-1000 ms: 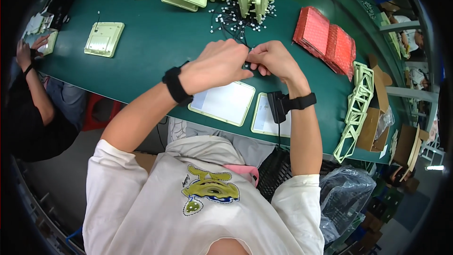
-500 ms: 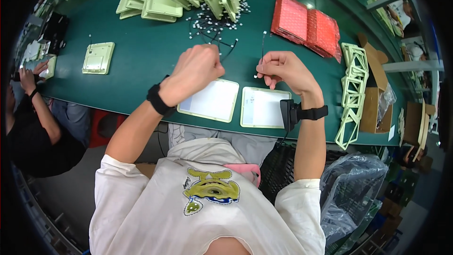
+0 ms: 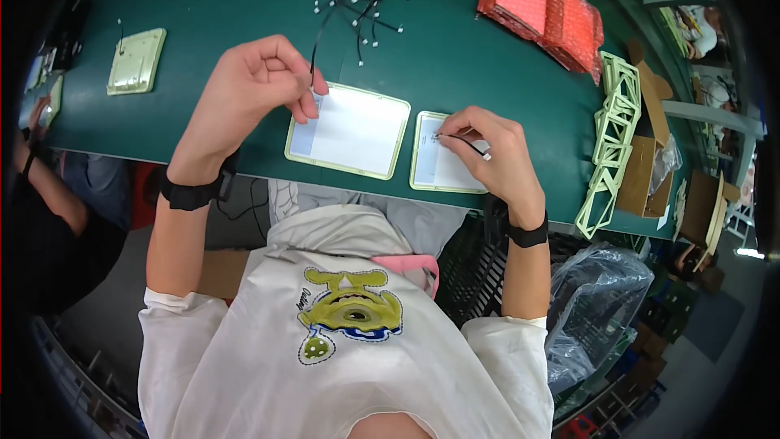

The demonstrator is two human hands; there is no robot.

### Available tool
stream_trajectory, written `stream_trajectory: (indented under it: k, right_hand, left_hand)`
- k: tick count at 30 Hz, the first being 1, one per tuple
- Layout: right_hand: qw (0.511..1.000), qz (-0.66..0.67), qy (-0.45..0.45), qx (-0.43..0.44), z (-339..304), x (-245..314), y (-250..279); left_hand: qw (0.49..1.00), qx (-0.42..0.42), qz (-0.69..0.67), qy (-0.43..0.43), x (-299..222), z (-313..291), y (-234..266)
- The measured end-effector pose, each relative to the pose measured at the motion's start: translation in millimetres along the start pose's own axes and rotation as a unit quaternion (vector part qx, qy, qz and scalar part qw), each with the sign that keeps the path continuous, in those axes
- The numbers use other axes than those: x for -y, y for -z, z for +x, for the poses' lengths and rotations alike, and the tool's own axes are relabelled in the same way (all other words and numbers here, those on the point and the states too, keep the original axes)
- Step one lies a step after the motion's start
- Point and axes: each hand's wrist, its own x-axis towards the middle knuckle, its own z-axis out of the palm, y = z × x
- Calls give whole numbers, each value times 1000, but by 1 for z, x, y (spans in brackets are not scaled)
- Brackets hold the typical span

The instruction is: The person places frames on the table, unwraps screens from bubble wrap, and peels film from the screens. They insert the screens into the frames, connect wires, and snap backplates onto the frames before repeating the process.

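Green table, right hand partly hiding panel

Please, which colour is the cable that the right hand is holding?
Black. The cable in the right hand shows best in the head view, the only one.

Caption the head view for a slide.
Left hand and right hand each pinch a black cable near pale-framed white panels on a green table.

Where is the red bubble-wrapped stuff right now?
In the head view, the red bubble-wrapped packs lie on the green table at upper right, beyond the right hand, near the pale green frames.
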Motion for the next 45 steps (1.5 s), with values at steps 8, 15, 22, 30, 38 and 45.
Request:
stream_trajectory:
  k: [8, 15, 22, 30, 38, 45]
  right_hand:
    - [995, -93, 29, 23, -1, 11, -2]
    - [986, -149, 75, 15, 1, 13, -9]
    - [970, -215, 106, 30, 5, 35, -14]
    - [963, -244, 106, 28, 6, 41, -21]
    - [963, -250, 104, -2, 4, 34, -25]
    - [982, -169, 63, -47, -4, 21, -22]
  left_hand:
    - [999, -34, -21, 24, 2, -10, 14]
    - [1000, -14, -1, -4, 17, -6, 26]
    - [997, -5, -62, 40, 11, -5, 22]
    - [992, 18, -108, 54, 10, -7, 25]
    - [998, 0, 15, 66, 7, -9, 29]
    - [989, -17, 142, 31, 22, -16, 20]
